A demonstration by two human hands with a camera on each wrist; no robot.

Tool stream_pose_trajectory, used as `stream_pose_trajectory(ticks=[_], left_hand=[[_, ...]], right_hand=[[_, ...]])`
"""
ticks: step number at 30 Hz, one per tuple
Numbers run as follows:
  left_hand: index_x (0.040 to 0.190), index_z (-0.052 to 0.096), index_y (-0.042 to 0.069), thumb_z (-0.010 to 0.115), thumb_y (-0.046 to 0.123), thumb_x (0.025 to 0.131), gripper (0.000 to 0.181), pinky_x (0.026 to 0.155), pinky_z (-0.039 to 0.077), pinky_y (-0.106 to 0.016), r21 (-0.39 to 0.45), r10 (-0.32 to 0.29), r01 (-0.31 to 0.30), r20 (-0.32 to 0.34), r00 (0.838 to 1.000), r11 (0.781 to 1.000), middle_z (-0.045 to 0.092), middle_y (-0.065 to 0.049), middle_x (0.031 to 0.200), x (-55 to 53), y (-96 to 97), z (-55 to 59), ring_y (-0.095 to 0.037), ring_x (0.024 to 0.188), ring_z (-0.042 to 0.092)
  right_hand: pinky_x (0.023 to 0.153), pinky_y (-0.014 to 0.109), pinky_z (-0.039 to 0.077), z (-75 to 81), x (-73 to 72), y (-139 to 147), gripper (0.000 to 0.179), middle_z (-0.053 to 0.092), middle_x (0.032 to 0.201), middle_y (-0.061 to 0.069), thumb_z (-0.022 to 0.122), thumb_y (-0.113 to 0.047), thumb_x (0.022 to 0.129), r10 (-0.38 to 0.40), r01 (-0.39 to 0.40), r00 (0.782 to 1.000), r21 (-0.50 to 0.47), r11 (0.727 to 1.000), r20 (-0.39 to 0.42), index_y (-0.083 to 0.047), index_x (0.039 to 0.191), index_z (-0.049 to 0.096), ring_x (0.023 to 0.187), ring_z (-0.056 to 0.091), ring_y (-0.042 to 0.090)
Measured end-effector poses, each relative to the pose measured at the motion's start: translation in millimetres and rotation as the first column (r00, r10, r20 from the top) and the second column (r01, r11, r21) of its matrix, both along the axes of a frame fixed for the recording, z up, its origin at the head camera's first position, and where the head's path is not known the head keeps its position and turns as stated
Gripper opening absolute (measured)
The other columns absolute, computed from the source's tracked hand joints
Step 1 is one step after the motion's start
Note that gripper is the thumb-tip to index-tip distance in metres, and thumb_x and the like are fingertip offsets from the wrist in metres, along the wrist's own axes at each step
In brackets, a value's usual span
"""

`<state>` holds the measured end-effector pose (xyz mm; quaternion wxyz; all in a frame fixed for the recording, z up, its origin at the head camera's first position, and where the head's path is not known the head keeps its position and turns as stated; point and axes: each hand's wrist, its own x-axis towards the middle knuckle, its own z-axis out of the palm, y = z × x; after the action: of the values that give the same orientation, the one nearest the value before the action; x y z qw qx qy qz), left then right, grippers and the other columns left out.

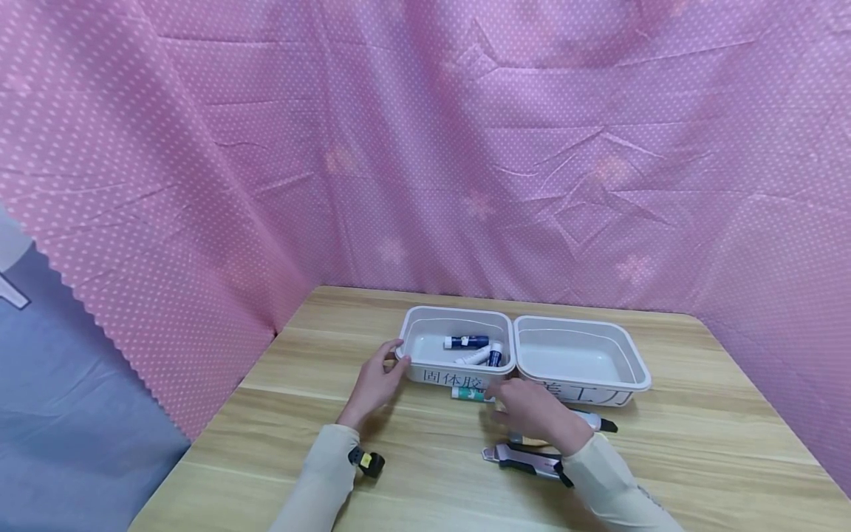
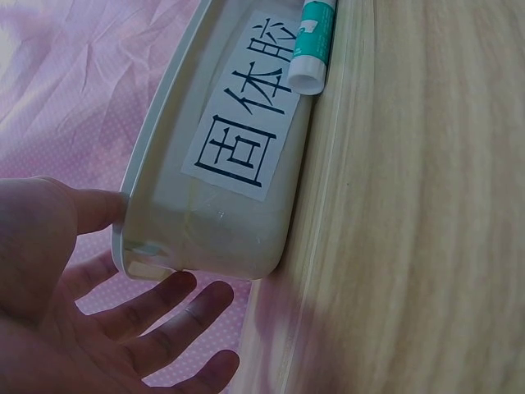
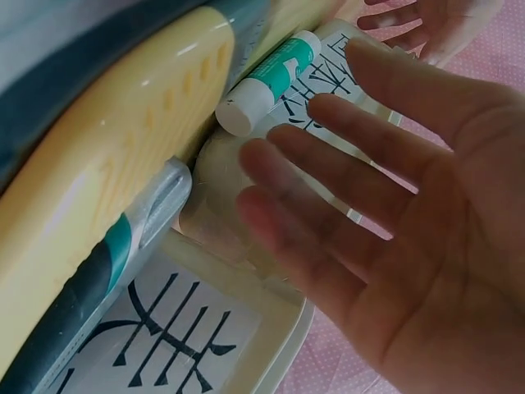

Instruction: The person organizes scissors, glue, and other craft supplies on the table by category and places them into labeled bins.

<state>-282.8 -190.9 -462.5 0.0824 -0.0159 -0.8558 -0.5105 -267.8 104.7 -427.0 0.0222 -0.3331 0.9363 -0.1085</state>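
Note:
My left hand (image 1: pixel 376 383) grips the front left corner of a white plastic box (image 1: pixel 459 310), thumb at the rim, other fingers spread below it. Inside the box lie several glue sticks (image 1: pixel 467 342), blue and white. A green and white glue stick (image 1: pixel 469 394) lies on the table against the box's labelled front, also plain in the right wrist view. My right hand (image 1: pixel 532 406) hovers just right of this stick, fingers loosely extended, nothing held. Beneath that hand are a pink-grey utility knife (image 1: pixel 528 459), a yellow utility knife (image 3: pixel 156 98) and a grey one (image 1: pixel 590 420), partly hidden.
A second white box (image 1: pixel 585 321), with nothing visible inside, adjoins the first on its right; it also bears a black-lettered label. Both stand toward the back of the wooden table (image 1: pixel 718 414). Pink dotted cloth (image 1: pixel 499 148) hangs behind and on the sides.

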Motion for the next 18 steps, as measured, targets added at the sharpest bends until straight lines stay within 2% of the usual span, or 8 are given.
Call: stream_pose_trajectory(ticks=[5,8,14,18], left_hand=[[0.151,0.047,0.01,0.059,0.03,0.104,0.052,0.097,0.058,-0.044,0.0,0.001,-0.001,-0.006,1.0,1.0,0.061,-0.023,0.134,0.5,0.2,0.8,-0.034,0.114,0.067],[0.151,0.047,0.011,0.059,0.03,0.104,0.053,0.097,0.058,-0.044,0.0,0.0,0.0,-0.006,1.0,1.0,0.061,-0.023,0.134,0.6,0.1,1.0,-0.034,0.114,0.067],[0.152,0.047,0.012,0.059,0.032,0.104,0.053,0.097,0.058,-0.045,-0.004,0.006,-0.006,0.002,1.0,1.0,0.061,-0.022,0.135,0.2,-0.4,1.1,-0.034,0.115,0.067],[0.152,0.047,0.012,0.059,0.033,0.104,0.053,0.097,0.058,-0.045,-0.001,0.004,-0.004,0.011,1.0,1.0,0.061,-0.021,0.135,0.2,-0.3,0.8,-0.033,0.115,0.066]], right_hand=[[0.078,0.038,0.059,1.8,2.2,0.9,0.022,0.075,0.103,0.002,0.075,-0.021,0.093,0.012,-0.013,0.999,0.012,1.0,0.052,-0.012,0.114,0.076,0.083,0.068,0.013],[0.082,0.039,0.059,4.2,2.9,0.5,0.023,0.075,0.107,0.001,0.075,-0.021,0.093,0.012,-0.012,0.997,0.004,1.0,0.07,-0.013,0.116,0.076,0.088,0.069,0.014],[0.09,0.041,0.059,7.7,4.9,-4.8,0.033,0.073,0.119,0.001,0.081,-0.019,0.088,0.002,-0.002,1.0,-0.009,1.0,0.009,-0.015,0.12,0.074,0.104,0.07,0.019],[0.087,0.04,0.06,5.5,8.7,-9.6,0.033,0.071,0.119,0.004,0.08,-0.014,0.088,0.037,-0.037,0.999,0.014,0.999,-0.013,-0.012,0.12,0.073,0.103,0.07,0.022]])
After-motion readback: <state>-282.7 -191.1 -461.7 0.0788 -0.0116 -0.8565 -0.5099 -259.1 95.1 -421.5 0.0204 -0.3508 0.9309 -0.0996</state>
